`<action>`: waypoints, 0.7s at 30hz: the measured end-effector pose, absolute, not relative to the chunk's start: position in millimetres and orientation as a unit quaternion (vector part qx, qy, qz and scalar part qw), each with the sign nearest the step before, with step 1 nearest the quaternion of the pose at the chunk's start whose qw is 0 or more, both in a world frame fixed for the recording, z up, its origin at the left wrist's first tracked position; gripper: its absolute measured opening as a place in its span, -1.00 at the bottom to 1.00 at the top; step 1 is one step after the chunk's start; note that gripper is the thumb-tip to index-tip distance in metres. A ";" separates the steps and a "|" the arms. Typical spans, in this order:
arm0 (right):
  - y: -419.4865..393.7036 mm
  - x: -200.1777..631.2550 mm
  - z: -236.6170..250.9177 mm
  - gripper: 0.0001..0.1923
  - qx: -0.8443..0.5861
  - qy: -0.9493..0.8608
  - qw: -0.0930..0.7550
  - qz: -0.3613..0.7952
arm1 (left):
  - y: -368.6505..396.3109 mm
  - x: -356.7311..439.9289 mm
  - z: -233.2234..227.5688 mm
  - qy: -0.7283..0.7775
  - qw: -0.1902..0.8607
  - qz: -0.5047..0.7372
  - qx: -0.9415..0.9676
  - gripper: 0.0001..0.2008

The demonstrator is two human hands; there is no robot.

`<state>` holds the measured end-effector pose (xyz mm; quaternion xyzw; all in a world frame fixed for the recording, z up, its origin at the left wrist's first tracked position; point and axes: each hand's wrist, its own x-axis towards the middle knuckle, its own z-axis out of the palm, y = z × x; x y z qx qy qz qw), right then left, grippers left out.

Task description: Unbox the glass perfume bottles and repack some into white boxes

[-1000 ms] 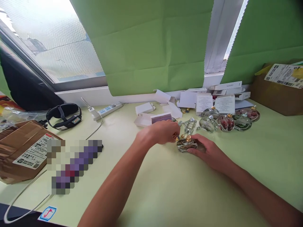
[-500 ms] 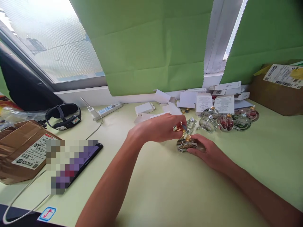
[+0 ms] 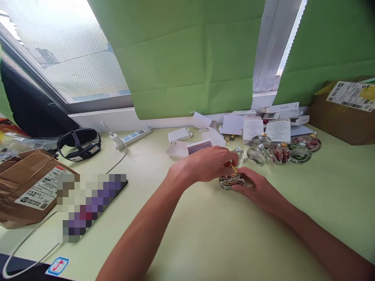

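Note:
A small round glass bottle with a gold neck stands on the pale green table. My right hand grips it from the right side. My left hand is closed over the bottle's top, pinching a small gold piece at the neck. Several more round glass bottles, some with red inside, lie in a row behind and to the right. A few loose small caps and a clear stopper lie just behind my hands.
White cartons and leaflets crowd the back edge below green paper blinds. A cardboard box sits far right, another parcel far left. A phone, a cable, a power strip and a black headband lie on the left.
My left hand lifted with the small gold piece from beside the bottle, then came down onto the bottle's neck. The right hand and the bottle stayed in place.

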<state>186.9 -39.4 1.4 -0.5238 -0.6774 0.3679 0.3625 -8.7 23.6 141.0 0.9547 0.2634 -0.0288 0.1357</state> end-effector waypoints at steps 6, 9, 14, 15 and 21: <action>-39.8 185.9 3.2 -0.62 -0.519 -0.678 0.368 0.368 | 21.1 3.9 131.6 0.248 0.135 -0.029 0.959 -0.74; -39.9 185.6 3.1 -0.60 -0.521 -0.676 0.367 0.369 | 22.7 5.4 129.0 0.247 0.145 -0.035 0.958 -0.75; -38.8 185.8 2.1 -0.62 -0.520 -0.677 0.366 0.370 | 27.2 6.2 126.5 0.237 0.144 -0.041 0.960 -0.81; -38.4 185.9 1.8 -0.62 -0.522 -0.679 0.367 0.363 | 28.0 6.6 125.8 0.236 0.142 -0.042 0.960 -0.82; -38.0 185.5 1.4 -0.63 -0.520 -0.682 0.371 0.356 | 28.6 6.1 124.5 0.253 0.153 -0.067 0.953 -0.74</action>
